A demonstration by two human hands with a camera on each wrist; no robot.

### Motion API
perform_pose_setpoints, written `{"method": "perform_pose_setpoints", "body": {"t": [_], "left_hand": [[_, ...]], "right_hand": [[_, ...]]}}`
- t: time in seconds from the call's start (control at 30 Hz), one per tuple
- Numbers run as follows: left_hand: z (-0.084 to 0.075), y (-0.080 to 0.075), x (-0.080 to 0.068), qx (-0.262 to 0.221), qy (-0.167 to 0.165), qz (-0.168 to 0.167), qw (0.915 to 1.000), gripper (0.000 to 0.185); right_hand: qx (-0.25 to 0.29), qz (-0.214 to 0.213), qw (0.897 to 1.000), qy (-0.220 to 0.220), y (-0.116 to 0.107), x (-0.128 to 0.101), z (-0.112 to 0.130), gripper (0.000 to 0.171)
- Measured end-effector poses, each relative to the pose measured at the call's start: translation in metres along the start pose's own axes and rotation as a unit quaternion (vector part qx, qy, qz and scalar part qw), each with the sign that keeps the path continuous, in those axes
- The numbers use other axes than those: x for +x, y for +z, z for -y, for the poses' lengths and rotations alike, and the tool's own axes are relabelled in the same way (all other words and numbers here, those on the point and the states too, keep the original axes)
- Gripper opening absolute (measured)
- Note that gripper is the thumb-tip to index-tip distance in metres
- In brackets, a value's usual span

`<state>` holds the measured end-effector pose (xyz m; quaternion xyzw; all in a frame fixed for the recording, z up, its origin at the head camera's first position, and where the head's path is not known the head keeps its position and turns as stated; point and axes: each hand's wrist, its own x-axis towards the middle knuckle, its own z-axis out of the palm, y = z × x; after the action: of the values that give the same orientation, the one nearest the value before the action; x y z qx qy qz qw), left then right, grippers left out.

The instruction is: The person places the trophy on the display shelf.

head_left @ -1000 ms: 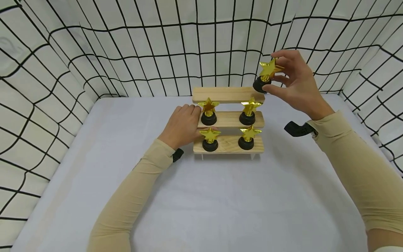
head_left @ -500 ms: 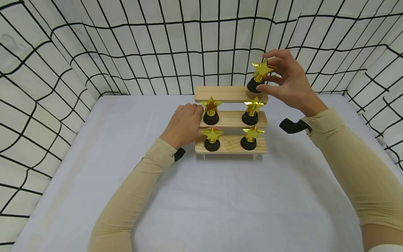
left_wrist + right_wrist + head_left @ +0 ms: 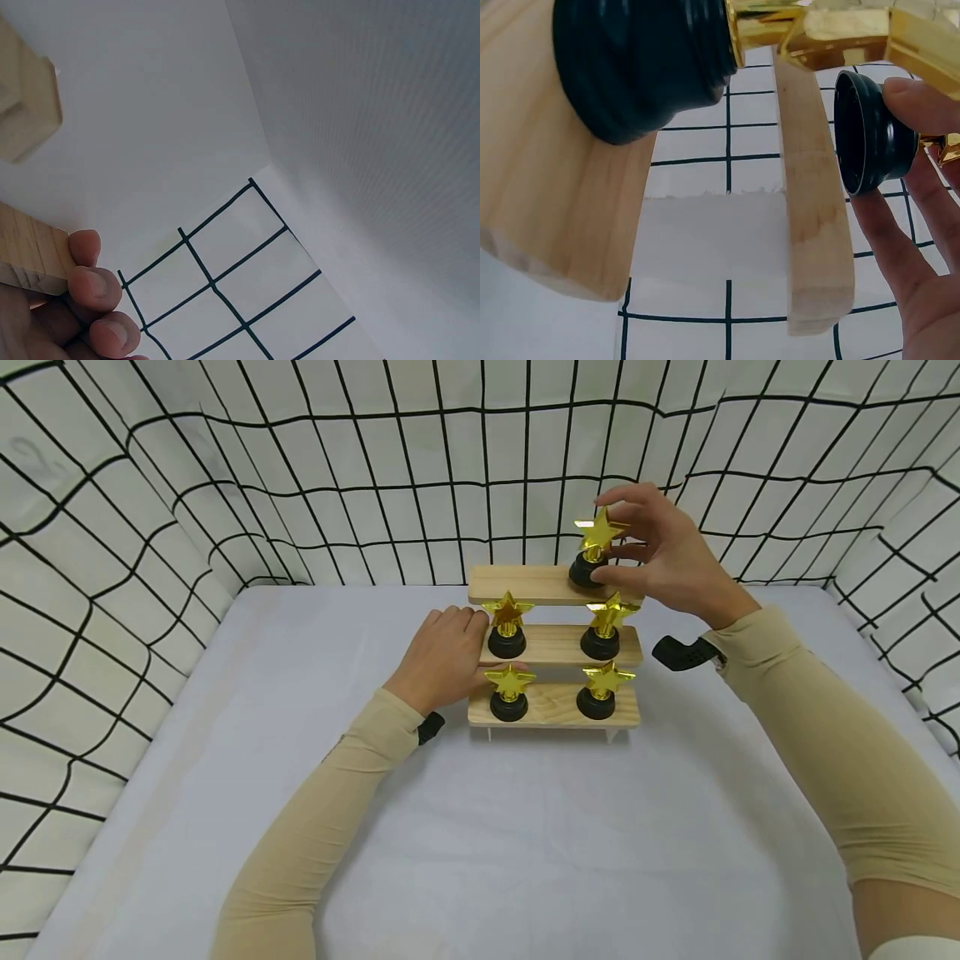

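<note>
A three-tier wooden display stand [image 3: 555,645] stands on the white table. My left hand [image 3: 437,662] grips its left side at the middle tier; in the left wrist view the fingertips [image 3: 95,287] curl round the board's edge. With thumb and fingers, my right hand [image 3: 667,558] holds a gold star trophy [image 3: 597,533] with a black base, upright over the right half of the top tier. In the right wrist view, the base [image 3: 877,139] of this trophy shows a small gap from the top board [image 3: 817,225]. Two similar trophies [image 3: 507,627] sit on the middle tier, two [image 3: 597,693] on the bottom.
Black wire grid panels [image 3: 375,489] with white sheeting behind rise at the back and both sides. A white cloth [image 3: 555,843] covers the table around the stand.
My right hand has carried the star trophy leftward and slightly down, from beyond the top tier's right end to over its right half. The left hand keeps its grip on the stand.
</note>
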<state>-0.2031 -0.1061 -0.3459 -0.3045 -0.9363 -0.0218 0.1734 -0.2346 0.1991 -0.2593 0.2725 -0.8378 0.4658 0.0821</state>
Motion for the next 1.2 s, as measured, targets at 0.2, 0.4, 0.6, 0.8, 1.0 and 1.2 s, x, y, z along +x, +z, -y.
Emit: {"method": "perform_pose_setpoints", "body": {"t": [0.2, 0.4, 0.6, 0.8, 1.0, 1.2], "left_hand": [[0.000, 0.000, 0.000, -0.001, -0.002, 0.001, 1.0000, 0.074], [0.000, 0.000, -0.001, 0.003, -0.001, -0.001, 1.0000, 0.075], [0.000, 0.000, 0.000, -0.001, -0.001, -0.002, 1.0000, 0.077], [-0.001, -0.001, 0.000, 0.001, 0.000, 0.002, 1.0000, 0.076], [0.000, 0.000, 0.001, 0.002, -0.001, 0.005, 1.0000, 0.076], [-0.001, 0.000, 0.002, -0.002, -0.007, 0.016, 0.9998, 0.070]], "right_hand": [[0.008, 0.018, 1.000, -0.003, 0.004, 0.006, -0.002, 0.075], [0.004, 0.032, 0.999, 0.001, 0.008, 0.010, -0.004, 0.074], [0.009, 0.039, 0.999, 0.008, 0.012, 0.012, -0.004, 0.074], [0.014, 0.045, 0.999, 0.010, 0.015, 0.015, -0.004, 0.074], [0.020, 0.050, 0.999, 0.005, 0.015, 0.017, -0.004, 0.075], [0.025, 0.046, 0.998, 0.019, 0.016, 0.018, -0.004, 0.076]]}}
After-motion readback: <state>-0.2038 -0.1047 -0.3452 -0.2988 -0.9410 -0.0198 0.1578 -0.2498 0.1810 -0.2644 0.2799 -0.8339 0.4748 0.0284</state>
